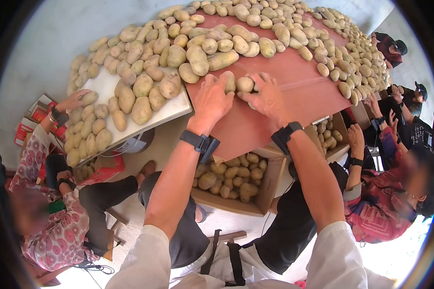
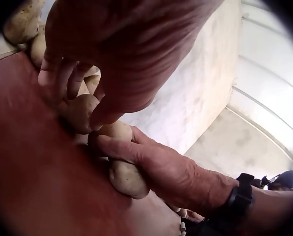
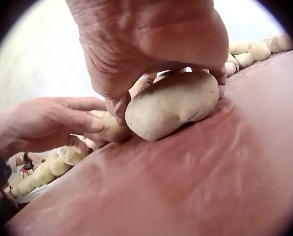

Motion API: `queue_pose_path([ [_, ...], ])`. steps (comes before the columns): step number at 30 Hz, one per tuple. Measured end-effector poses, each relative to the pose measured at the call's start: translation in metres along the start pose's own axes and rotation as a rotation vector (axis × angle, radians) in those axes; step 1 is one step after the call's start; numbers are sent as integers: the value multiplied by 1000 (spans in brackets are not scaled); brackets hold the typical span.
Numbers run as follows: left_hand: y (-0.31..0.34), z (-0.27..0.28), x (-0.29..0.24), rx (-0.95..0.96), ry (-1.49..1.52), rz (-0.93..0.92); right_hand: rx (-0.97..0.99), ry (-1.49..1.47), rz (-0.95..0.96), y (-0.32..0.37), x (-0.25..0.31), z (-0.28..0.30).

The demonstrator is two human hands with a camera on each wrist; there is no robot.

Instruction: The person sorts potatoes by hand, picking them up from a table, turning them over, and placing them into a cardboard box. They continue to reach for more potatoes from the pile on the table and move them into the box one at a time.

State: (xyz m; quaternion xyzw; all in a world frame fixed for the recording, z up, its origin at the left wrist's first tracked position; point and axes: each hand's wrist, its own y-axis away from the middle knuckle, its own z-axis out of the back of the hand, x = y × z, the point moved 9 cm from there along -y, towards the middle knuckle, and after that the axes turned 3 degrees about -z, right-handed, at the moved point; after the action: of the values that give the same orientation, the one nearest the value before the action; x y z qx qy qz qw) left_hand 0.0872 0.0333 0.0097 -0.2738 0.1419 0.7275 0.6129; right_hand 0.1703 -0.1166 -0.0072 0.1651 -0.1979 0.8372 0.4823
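Observation:
Over the red board, my two hands are close together among potatoes. My left hand grips a potato between its thumb and fingers. With its thumb on one side and fingers on the other, my right hand holds a rounder potato. In the left wrist view a second potato lies under the right hand, close to its palm. The right wrist view shows a pale, long potato under that hand, low over the board. The left hand's potato is just behind it.
A long heap of potatoes runs along the back, and more lie on a white board at left. Cardboard boxes of potatoes stand below the board's front edge. A person sits at left; others are at right.

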Motion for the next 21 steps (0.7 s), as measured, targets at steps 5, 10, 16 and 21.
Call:
queue_pose_path([
  [5,2,-4,-11,-123,-47,-64,-36,1,104,32,13,0],
  [10,2,-3,-10,-63,-66,-93,34,23,166,48,21,-4],
  [16,18,9,-2,97,64,39,173,-52,49,57,5,-1],
  [21,38,10,4,244,74,130,216,4,90,70,17,3],
])
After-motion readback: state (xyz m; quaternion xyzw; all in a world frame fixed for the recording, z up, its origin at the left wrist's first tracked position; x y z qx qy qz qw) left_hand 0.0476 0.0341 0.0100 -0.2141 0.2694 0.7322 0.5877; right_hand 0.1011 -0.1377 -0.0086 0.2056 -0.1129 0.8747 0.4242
